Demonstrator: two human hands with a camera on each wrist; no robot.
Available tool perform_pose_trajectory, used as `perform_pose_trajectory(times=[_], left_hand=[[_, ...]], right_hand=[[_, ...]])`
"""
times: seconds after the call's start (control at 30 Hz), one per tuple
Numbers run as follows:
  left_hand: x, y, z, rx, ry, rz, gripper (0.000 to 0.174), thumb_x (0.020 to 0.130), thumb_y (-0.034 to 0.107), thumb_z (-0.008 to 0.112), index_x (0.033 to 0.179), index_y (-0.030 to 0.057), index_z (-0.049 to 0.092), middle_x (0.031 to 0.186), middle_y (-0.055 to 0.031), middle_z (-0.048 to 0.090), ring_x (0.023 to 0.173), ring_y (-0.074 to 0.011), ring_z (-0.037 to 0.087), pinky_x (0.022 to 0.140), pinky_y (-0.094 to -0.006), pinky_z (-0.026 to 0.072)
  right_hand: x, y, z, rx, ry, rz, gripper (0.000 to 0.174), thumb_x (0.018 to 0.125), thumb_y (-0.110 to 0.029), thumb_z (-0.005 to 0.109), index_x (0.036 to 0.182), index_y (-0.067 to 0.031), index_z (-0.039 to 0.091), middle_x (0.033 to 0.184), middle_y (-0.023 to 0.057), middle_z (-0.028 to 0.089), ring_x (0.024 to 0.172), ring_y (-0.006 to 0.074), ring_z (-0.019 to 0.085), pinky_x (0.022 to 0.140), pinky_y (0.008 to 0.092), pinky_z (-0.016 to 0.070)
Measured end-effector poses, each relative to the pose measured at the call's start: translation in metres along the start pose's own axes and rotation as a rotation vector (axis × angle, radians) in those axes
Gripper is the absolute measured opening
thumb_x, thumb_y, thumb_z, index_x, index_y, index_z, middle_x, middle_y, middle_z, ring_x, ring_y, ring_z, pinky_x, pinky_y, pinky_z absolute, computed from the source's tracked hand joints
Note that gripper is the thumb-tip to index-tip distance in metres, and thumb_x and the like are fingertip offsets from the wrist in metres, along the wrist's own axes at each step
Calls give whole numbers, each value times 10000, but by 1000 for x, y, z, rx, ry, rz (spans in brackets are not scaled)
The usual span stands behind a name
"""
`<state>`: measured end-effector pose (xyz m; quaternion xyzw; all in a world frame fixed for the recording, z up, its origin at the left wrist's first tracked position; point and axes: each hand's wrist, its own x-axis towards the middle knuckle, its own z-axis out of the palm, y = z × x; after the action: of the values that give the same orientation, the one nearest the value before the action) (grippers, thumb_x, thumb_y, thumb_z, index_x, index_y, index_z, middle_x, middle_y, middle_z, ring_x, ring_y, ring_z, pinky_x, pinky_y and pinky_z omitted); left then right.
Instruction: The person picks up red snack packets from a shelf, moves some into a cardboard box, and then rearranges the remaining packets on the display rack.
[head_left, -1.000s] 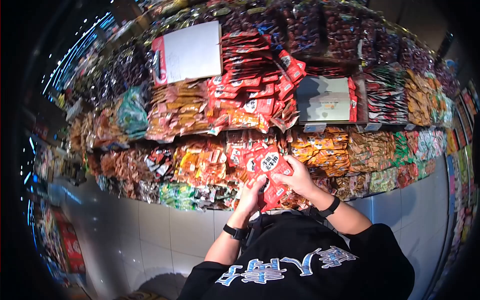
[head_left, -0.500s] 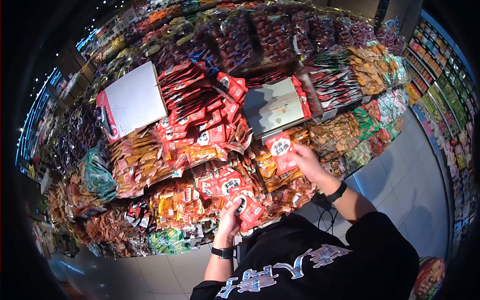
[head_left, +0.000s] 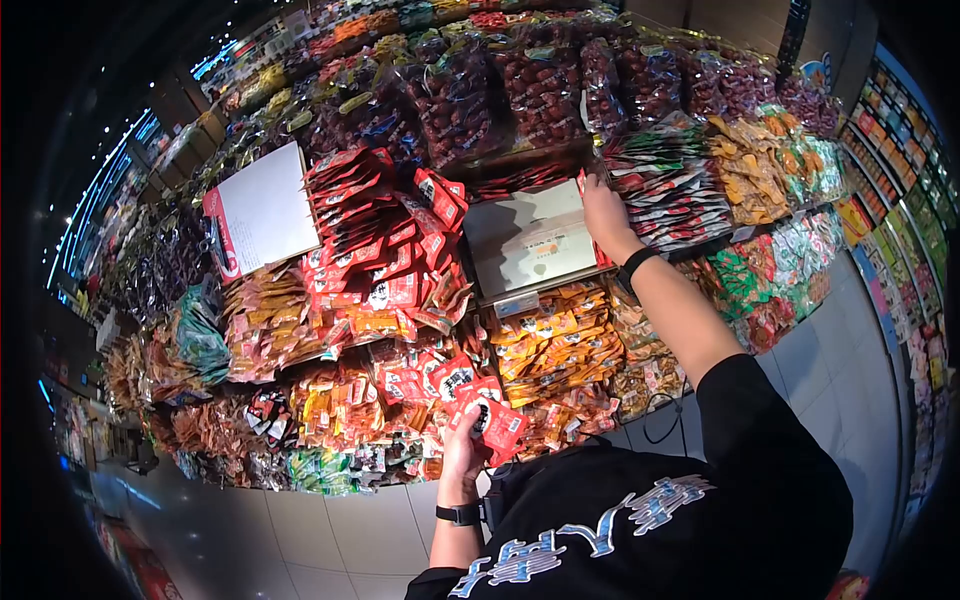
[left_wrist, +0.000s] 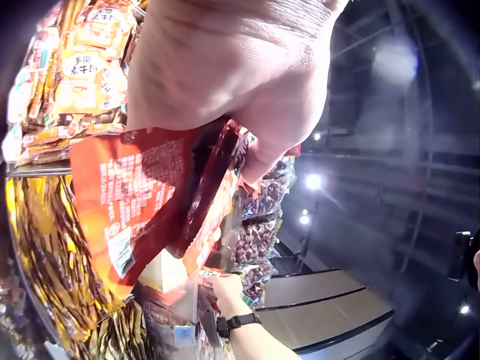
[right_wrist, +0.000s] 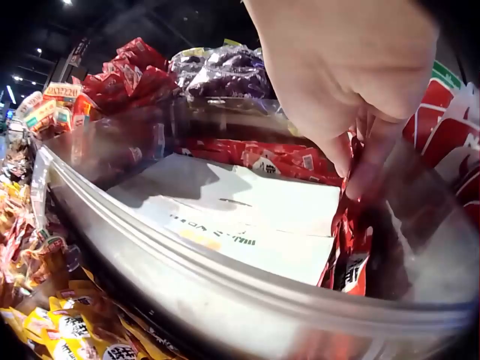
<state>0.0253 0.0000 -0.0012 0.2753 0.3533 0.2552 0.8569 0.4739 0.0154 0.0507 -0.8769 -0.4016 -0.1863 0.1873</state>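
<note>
In the head view my left hand (head_left: 460, 455) pinches red snack packets (head_left: 500, 428) low in front of the shelf; the left wrist view shows the thumb and fingers gripping a red packet (left_wrist: 135, 195). My right hand (head_left: 607, 218) reaches into the clear-walled bin at the right end of a pale box (head_left: 530, 235). The right wrist view has the right hand's fingers (right_wrist: 364, 169) pinching a red packet (right_wrist: 352, 251) between the pale box (right_wrist: 247, 210) and the bin's side wall. More red packets (right_wrist: 262, 156) lie behind the box.
Stacked red packets (head_left: 350, 200) and a white board (head_left: 262, 215) stand left of the bin. Black-and-red packets (head_left: 665, 190) fill the section to its right. Orange packets (head_left: 555, 345) hang below, and bags of dark red items (head_left: 540, 90) line the back.
My hands have separated. The right hand has carried a red packet away from the left and moved up into the bin beside the pale box. The left hand keeps its packets low.
</note>
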Motion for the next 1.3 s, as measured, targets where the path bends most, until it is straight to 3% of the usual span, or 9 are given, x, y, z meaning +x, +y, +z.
perform_pose_trajectory(times=[0.17, 0.43, 0.57, 0.67, 0.87, 1.0, 1.03, 1.1, 1.3], left_hand=[[-1, -10, -5, 36, -39, -22, 327, 954, 117, 604, 1257, 1, 564, 1145, -98, 677, 1027, -228, 685, 892, -396, 579], [-4, 17, -24, 124, -41, -8, 339, 951, 106, 617, 1272, 16, 558, 1199, -97, 651, 1060, -220, 661, 932, -411, 560], [0, 18, -44, 98, -41, 5, 340, 965, 86, 602, 1293, 14, 549, 1199, -80, 652, 1073, -186, 647, 942, -372, 546], [-6, 29, -42, 90, -18, -22, 344, 969, 98, 606, 1299, 19, 554, 1198, -70, 654, 1073, -174, 644, 939, -357, 536], [4, 27, -55, 156, -27, -3, 283, 973, 112, 610, 1239, 15, 606, 1169, -54, 668, 1065, -152, 638, 933, -323, 518], [1, 32, -46, 170, -22, 11, 301, 975, 122, 615, 1257, 17, 600, 1169, -51, 669, 1061, -149, 637, 943, -323, 507], [1, 31, -43, 170, -10, 38, 316, 976, 122, 614, 1273, 17, 591, 1182, -52, 666, 1067, -148, 634, 944, -323, 506], [2, 30, -45, 179, -29, 0, 332, 974, 113, 614, 1289, 13, 580, 1198, -55, 662, 1073, -147, 634, 950, -323, 504], [3, 27, -29, 227, -22, 25, 307, 961, 113, 626, 1245, 4, 588, 1148, -63, 672, 1025, -160, 656, 909, -347, 537]], right_hand=[[20, -1, 33, -27, -25, 6, 183, 943, -39, 496, 1069, 67, 576, 968, 266, 678, 856, 424, 695, 720, 491, 583], [43, 3, 41, -41, -136, 146, 255, 969, -85, 458, 989, 27, 687, 945, 239, 711, 915, 405, 708, 770, 487, 586], [33, -7, 50, -198, -74, 80, 228, 948, -87, 516, 1016, 56, 679, 1287, 245, 592, 1178, 391, 607, 843, 485, 569], [32, -16, 37, -236, -130, 18, 232, 926, -73, 542, 1058, 69, 670, 1372, 228, 502, 1248, 391, 544, 906, 472, 551], [37, -21, 41, -32, -267, 188, 244, 853, -28, 566, 1031, 96, 679, 1284, 293, 536, 1166, 434, 582, 976, 480, 507], [42, -26, 30, -72, -331, 191, 248, 873, -76, 582, 1056, 41, 701, 1340, 261, 512, 1140, 428, 613, 945, 481, 533], [42, -21, 39, 2, -190, 182, 240, 854, -49, 556, 1008, 75, 691, 1153, 292, 625, 1061, 439, 636, 923, 493, 527], [52, -9, 44, 35, -270, 185, 256, 855, -74, 547, 1005, 75, 693, 1100, 308, 655, 1033, 438, 649, 919, 489, 525], [54, -1, 42, 50, -451, 168, 320, 865, -125, 555, 1077, 86, 669, 1155, 314, 644, 1070, 458, 631, 931, 475, 513]])
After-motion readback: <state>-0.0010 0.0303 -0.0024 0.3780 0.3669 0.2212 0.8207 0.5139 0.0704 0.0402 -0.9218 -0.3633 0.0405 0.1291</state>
